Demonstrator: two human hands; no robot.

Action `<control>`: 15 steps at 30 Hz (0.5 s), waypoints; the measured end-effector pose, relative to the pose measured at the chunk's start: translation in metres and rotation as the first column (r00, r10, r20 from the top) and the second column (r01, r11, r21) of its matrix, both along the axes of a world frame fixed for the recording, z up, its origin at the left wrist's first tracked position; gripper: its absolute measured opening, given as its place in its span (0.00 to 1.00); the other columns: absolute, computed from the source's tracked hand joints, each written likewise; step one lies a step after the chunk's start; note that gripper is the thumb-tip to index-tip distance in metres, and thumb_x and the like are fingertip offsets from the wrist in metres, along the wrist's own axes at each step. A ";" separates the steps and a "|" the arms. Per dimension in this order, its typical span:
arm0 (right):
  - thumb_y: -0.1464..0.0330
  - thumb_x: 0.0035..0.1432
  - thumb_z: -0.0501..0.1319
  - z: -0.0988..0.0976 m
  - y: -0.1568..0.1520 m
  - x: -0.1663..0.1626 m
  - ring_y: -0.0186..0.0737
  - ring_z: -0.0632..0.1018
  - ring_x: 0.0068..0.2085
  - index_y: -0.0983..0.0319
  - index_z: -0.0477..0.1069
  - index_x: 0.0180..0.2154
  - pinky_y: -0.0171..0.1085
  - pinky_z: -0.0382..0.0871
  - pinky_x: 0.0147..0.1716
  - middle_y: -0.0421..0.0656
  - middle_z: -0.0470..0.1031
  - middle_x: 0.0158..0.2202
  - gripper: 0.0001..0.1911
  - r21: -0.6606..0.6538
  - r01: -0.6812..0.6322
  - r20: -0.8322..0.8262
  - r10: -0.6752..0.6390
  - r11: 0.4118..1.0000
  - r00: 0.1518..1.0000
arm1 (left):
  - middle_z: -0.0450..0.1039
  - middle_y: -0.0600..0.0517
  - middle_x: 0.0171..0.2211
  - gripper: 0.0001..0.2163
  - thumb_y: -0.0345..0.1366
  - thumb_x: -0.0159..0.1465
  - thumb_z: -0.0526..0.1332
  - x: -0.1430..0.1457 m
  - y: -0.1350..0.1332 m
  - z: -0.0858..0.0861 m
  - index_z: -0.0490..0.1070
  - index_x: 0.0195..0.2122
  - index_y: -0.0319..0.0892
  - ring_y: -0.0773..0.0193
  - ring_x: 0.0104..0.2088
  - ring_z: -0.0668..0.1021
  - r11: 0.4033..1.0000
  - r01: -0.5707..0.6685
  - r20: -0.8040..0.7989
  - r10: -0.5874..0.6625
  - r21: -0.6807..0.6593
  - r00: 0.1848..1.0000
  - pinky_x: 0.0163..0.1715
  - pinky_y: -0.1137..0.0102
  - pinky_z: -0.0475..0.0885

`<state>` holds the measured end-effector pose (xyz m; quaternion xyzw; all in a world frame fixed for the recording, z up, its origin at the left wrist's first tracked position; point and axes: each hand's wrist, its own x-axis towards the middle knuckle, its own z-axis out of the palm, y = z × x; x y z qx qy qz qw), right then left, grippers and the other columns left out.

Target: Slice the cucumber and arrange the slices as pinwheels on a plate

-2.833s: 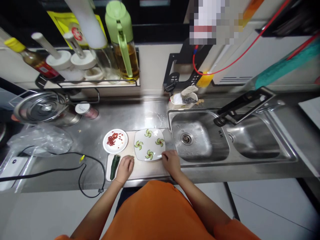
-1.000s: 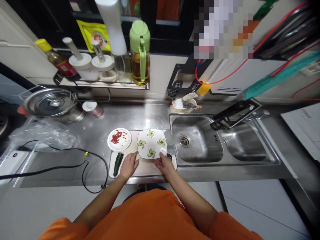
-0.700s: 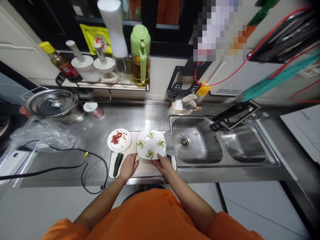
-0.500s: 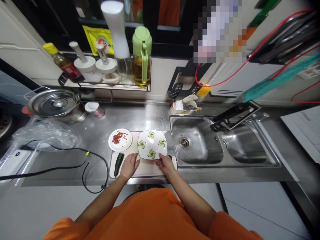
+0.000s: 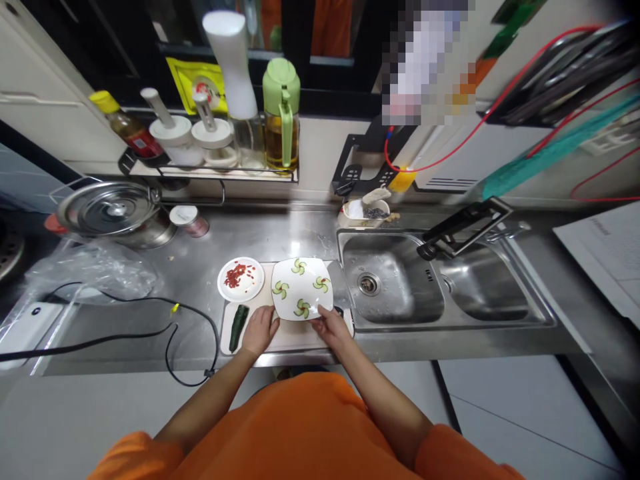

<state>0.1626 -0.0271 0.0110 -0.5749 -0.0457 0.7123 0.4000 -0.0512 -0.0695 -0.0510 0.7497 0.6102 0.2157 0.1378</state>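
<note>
A square white plate (image 5: 302, 277) with several pinwheel-shaped cucumber garnishes sits on the far part of a white cutting board (image 5: 287, 337). My right hand (image 5: 331, 327) grips the plate's near right edge. My left hand (image 5: 261, 328) rests on the board, its fingertips at the plate's near left corner. A piece of cucumber (image 5: 238, 327) lies on the board just left of my left hand. A small round plate (image 5: 241, 279) with chopped red chili stands beside the square plate on its left.
A double steel sink (image 5: 400, 287) with a black faucet (image 5: 463, 227) lies to the right. A rack of oil and seasoning bottles (image 5: 220, 143) stands at the back. A lidded pot (image 5: 113, 213), a plastic bag (image 5: 95, 270) and a black cable (image 5: 165, 327) are on the left counter.
My right hand moved from the board's right edge to the plate's near rim. My left hand moved up to the plate's corner. The plate shifted slightly.
</note>
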 end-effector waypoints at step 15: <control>0.71 0.37 0.70 0.049 -0.031 0.140 0.25 0.57 0.14 0.62 0.69 0.28 0.27 0.50 0.13 0.33 0.64 0.14 0.14 0.077 -0.164 0.102 0.156 0.984 0.983 | 0.69 0.44 0.40 0.14 0.39 0.64 0.52 -0.002 0.000 -0.006 0.64 0.50 0.41 0.56 0.44 0.72 0.999 0.024 0.017 -0.024 0.047 1.000 0.46 0.59 0.69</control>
